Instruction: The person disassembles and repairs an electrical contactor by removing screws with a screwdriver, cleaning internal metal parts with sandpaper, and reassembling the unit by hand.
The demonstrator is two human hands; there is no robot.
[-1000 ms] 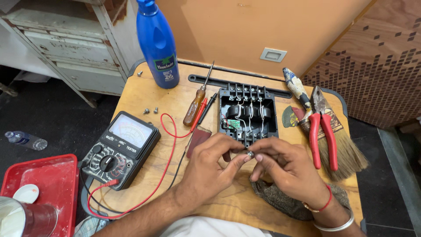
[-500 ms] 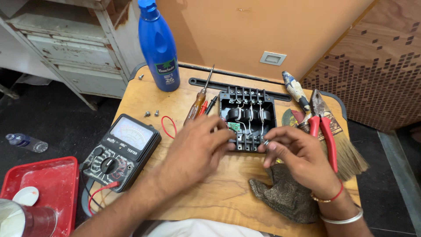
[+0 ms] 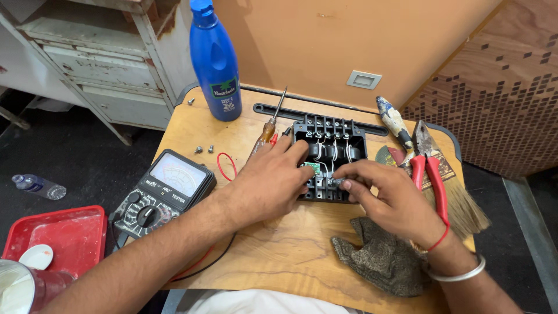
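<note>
Hands meet over a black terminal block [image 3: 329, 158] that sits near the middle of the wooden surface [image 3: 273, 256]. The left hand [image 3: 270, 183] lies flat against the block's left side, fingers spread and curled loosely onto its near edge, gripping nothing that can be seen. The right hand [image 3: 386, 200] rests at the block's near right corner, its thumb and forefinger pinched together on a small part along the front row of terminals; what they pinch is too small to tell. White wires loop inside the block, and a small green piece shows just beside the left fingertips.

Left of the block stands an analog multimeter [image 3: 163, 192], its red lead [image 3: 226, 167] curling beside the left hand. A screwdriver [image 3: 272, 119] lies angled behind the left hand, and a tall blue bottle [image 3: 215, 61] stands at the far left corner. A few loose screws [image 3: 203, 149] lie near the meter. To the right are red-handled pliers [image 3: 431, 174], touching a brush [image 3: 459, 203]. A grey-brown cloth [image 3: 381, 256] lies crumpled under the right wrist. A red tray [image 3: 64, 238] sits off the surface at lower left.
</note>
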